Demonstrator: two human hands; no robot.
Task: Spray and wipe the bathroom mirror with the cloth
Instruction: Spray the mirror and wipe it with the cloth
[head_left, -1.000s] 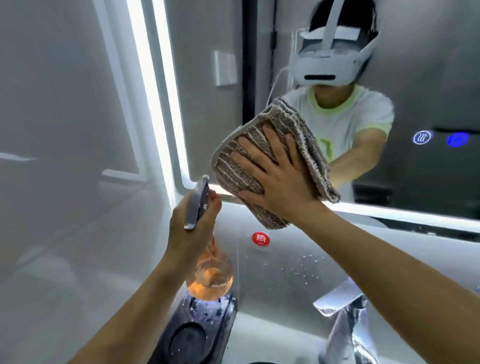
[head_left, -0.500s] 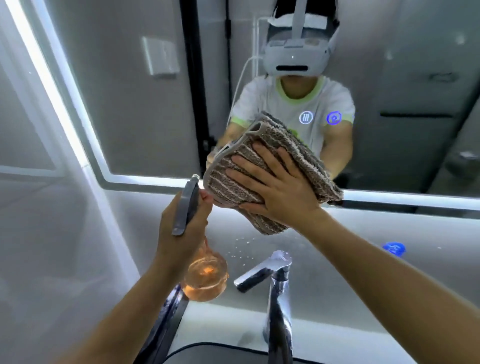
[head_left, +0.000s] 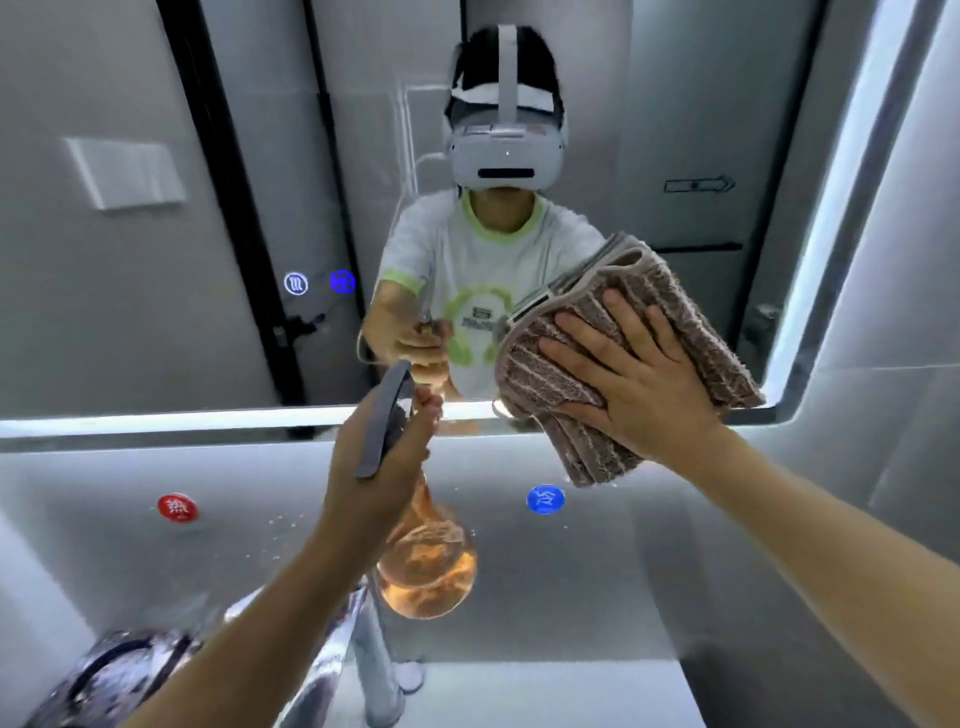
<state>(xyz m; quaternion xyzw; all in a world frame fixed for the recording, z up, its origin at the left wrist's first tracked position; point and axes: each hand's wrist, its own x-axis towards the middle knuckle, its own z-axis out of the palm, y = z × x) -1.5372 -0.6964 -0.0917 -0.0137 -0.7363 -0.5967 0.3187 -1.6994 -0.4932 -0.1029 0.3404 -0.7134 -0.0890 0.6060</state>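
The bathroom mirror (head_left: 156, 322) fills the upper view, edged by a lit strip, and reflects a person in a white headset. My right hand (head_left: 636, 371) presses a folded brown striped cloth (head_left: 691, 317) flat against the mirror's lower right corner; the cloth hangs over the bottom edge. My left hand (head_left: 376, 462) grips a spray bottle (head_left: 426, 566) with a round amber-tinted body and a grey trigger, held in front of the mirror's bottom edge, left of the cloth.
Below the mirror a grey wall panel carries a red round sticker (head_left: 177, 507) and a blue one (head_left: 545, 500). A chrome tap (head_left: 376, 665) rises at the bottom centre, partly behind my left arm. A dark wet tray (head_left: 119, 670) lies bottom left.
My right hand has slid the cloth rightward along the mirror's lower edge to the right corner. The left hand with the bottle followed, and the view swung right.
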